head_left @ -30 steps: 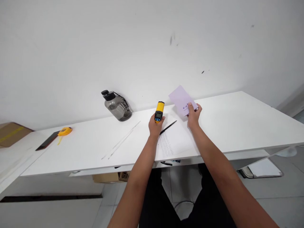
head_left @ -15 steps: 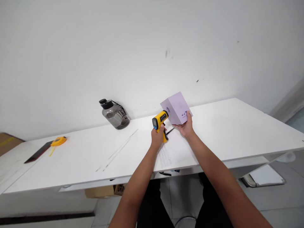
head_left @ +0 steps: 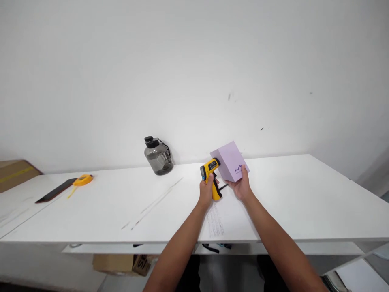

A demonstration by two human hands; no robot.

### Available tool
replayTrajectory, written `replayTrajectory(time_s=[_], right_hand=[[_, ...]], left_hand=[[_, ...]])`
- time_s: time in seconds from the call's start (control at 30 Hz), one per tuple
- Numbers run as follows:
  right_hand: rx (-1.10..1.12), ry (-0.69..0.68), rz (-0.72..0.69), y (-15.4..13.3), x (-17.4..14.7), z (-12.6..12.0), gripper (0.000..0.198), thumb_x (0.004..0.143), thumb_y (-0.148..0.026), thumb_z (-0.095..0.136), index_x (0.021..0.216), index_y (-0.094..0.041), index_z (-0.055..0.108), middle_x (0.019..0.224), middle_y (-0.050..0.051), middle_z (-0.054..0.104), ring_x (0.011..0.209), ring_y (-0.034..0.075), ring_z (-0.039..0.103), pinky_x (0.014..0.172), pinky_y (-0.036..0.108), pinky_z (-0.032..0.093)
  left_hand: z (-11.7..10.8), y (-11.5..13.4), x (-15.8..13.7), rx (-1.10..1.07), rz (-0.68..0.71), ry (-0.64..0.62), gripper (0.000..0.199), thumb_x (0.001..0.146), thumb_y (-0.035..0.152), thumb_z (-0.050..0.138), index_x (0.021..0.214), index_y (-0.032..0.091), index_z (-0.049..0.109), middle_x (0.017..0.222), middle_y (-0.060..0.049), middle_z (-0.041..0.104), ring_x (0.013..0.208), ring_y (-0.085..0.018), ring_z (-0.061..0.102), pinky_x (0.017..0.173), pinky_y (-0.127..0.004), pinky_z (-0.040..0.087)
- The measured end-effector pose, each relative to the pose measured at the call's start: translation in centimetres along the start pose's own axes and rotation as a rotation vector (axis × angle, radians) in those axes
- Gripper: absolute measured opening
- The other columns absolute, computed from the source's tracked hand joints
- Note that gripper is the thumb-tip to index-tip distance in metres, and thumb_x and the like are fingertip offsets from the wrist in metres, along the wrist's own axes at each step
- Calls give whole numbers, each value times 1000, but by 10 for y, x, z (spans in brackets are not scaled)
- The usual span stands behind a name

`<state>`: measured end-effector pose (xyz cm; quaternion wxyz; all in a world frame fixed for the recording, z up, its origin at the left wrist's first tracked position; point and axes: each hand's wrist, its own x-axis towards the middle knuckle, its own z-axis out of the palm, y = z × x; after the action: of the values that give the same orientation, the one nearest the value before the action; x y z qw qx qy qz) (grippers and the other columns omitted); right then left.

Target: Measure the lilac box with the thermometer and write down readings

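Observation:
My left hand is wrapped round the grip of a yellow and black infrared thermometer. Its nose points up and right, right against or very near the side of a lilac box with small dark hearts printed on it. The box is held tilted above the table by my right hand, thumb on the front face and fingers beneath. Below the two hands lies a sheet of paper with handwriting. A dark pen shows partly between the thermometer and my right hand.
A grey clear jug with black lid stands by the wall. Further left on the white table are an orange tape measure, a dark flat strip and a cardboard box. A shelf runs under the tabletop.
The camera view has tilted up, so everything sits lower in the picture. The thermometer's nose has come closer to the lilac box, now overlapping its side. Both hands keep their hold.

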<state>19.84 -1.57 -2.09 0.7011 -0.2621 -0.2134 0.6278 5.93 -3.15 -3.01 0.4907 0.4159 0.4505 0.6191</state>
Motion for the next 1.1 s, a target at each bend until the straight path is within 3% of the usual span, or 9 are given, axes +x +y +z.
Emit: replayTrajectory(time_s=[0.17,0.5,1.1], right_hand=[[-15,-17,18,0,-3,1,49,80,-67,62,111,-29,65,109,2,73,95,23,67,68,35,60],[-39,-28,48,3,0,-2,50,79,-67,62,112,-30,64,109,2,73,99,24,66,72,37,59],[-69,-22,64,1,-2,-2,51,77,-66,65,114,-31,62,111,3,72,99,25,67,74,40,60]], left_hand=[[1,4,-2,-35,-16,-8,60,69,73,69,74,13,66,65,-3,65,57,-11,57,57,-24,45],[0,4,-1,-146,-53,-36,57,70,64,75,94,13,68,65,-1,64,59,-10,57,58,-22,45],[1,5,-1,-118,-41,-21,54,68,65,74,82,13,67,60,0,61,54,-10,54,53,-22,43]])
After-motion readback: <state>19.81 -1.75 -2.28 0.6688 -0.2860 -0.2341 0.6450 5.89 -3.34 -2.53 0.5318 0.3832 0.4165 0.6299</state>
